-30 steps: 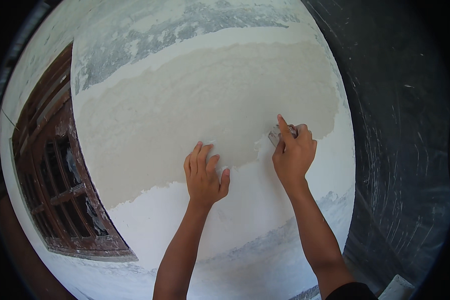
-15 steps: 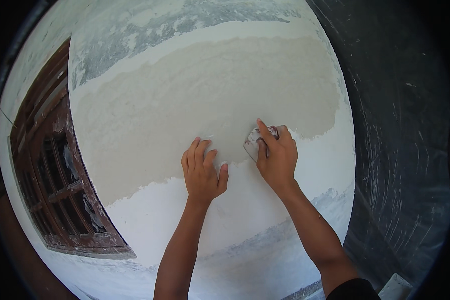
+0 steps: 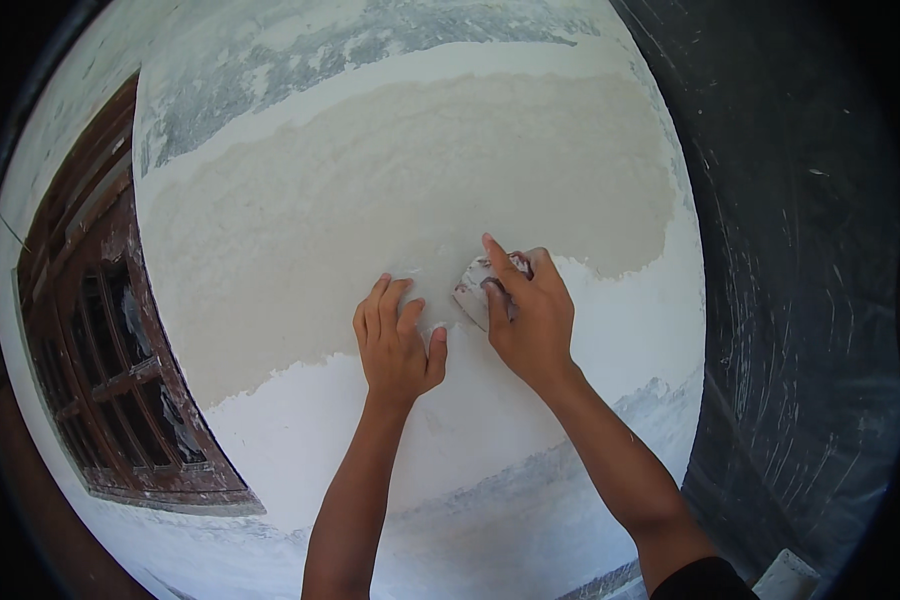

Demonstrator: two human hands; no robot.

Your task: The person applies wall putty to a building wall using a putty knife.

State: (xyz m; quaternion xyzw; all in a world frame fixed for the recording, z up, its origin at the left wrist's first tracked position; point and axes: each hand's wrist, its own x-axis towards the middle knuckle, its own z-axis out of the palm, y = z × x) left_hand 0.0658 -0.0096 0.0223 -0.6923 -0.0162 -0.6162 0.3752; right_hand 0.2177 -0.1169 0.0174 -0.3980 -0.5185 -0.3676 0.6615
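Note:
Before me is a wall whose beige coated band (image 3: 390,170) meets a white surface (image 3: 480,390) along a ragged lower edge. My right hand (image 3: 535,320) grips what looks like a folded piece of sandpaper (image 3: 475,292), smeared white with dark reddish patches. Its thumb lies on the near side and the index finger reaches up past the top; the piece is against the wall at that edge. To the left, my left hand (image 3: 398,350) rests on the wall, empty, with fingers bent and spread. Its fingertips lie on the beige band.
A dark brown wooden window (image 3: 120,360) with barred panes is set into the wall at left. Grey patchy wall (image 3: 370,45) shows above the band. A dark scuffed sheet (image 3: 790,250) hangs along the right side. At lower right stands a pale block-like object (image 3: 785,578).
My right hand has slid left along the wall with the sandpaper, closer to my left hand. The left hand keeps nearly the same place, and the whole view has shifted slightly.

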